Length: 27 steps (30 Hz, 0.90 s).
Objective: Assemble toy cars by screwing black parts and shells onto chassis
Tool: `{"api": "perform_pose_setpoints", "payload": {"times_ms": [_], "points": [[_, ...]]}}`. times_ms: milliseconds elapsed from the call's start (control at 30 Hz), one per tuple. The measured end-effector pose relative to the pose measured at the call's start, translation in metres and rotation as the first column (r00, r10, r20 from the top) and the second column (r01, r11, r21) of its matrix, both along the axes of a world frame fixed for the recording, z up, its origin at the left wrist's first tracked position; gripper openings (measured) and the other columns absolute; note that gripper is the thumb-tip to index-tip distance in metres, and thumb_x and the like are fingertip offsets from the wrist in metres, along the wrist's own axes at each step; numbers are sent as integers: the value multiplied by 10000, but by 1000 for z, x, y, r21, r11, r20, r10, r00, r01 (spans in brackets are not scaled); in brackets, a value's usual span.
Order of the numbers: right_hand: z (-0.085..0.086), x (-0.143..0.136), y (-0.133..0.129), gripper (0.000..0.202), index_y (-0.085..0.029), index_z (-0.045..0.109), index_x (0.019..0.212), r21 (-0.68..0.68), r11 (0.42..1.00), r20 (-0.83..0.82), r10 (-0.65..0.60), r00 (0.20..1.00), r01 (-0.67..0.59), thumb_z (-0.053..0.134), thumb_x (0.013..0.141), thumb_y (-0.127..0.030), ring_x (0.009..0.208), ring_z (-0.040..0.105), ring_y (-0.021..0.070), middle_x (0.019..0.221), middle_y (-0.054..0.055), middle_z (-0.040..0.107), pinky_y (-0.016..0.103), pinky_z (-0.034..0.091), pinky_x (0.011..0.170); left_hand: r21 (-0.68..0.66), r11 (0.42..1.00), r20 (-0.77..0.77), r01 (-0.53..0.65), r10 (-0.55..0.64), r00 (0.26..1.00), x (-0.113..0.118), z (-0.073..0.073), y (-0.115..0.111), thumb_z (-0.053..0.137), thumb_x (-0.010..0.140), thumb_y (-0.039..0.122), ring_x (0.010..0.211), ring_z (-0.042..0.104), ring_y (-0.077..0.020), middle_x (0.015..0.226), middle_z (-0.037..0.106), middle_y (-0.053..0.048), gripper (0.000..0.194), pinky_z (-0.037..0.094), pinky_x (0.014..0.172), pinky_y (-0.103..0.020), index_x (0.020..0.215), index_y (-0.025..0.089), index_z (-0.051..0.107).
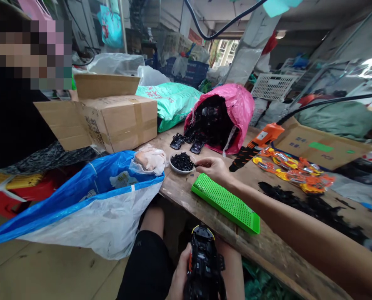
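My left hand (180, 273) is wrapped around the side of a black toy car (203, 262), held low above my lap with its dark underside facing up and a yellow edge at the far end. At the right rim of a small white bowl (181, 171), my right hand (215, 168) has its thumb and fingers pinched together. Small black plastic parts (182, 161) are heaped in that bowl. Whatever the right fingertips hold is too small to make out. A green perforated tray (225, 202) lies just below my right wrist.
An orange-and-black power screwdriver (257, 143) hangs over the table (179, 193). Orange car shells (295, 171) and black parts (310, 208) lie right. A pink sack (242, 108) of black pieces, a cardboard box (126, 121) and a blue-white bag (95, 216) stand around. A person sits left.
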State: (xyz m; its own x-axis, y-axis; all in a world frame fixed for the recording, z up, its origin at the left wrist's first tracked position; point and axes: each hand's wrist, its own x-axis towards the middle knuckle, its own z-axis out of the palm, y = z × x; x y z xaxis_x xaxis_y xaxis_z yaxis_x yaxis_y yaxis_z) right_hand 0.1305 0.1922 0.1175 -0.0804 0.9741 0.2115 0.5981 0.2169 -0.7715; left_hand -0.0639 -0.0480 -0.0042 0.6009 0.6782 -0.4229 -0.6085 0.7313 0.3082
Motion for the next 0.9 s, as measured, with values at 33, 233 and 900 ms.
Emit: {"api": "perform_pose_setpoints", "payload": {"times_ms": [33,233,900], "points": [[-1,4,-6,225,-138,784,934,13,1000,27,12,1000,-12,719,753,-255,710,730,186,831,77,793,275,584,637,5,1000,-12,-4,4,1000,1,0,-1,767,772,570,957,701,-288,918,765,-76,530,518,922,-364,1135,185,748],[-1,35,-45,104,-184,747,856,152,984,266,52,963,-95,659,844,-238,803,685,196,859,67,730,312,552,743,-20,996,99,82,-80,992,12,7,-1,620,855,667,845,719,-280,868,749,-111,634,531,859,-396,1155,116,711],[-26,105,-89,231,-220,702,1037,43,927,715,232,660,-372,491,969,-153,802,659,171,954,79,699,247,494,673,-66,975,197,212,-196,961,14,19,-5,553,865,681,861,734,-328,959,776,-160,655,541,841,-437,1193,134,703]]}}
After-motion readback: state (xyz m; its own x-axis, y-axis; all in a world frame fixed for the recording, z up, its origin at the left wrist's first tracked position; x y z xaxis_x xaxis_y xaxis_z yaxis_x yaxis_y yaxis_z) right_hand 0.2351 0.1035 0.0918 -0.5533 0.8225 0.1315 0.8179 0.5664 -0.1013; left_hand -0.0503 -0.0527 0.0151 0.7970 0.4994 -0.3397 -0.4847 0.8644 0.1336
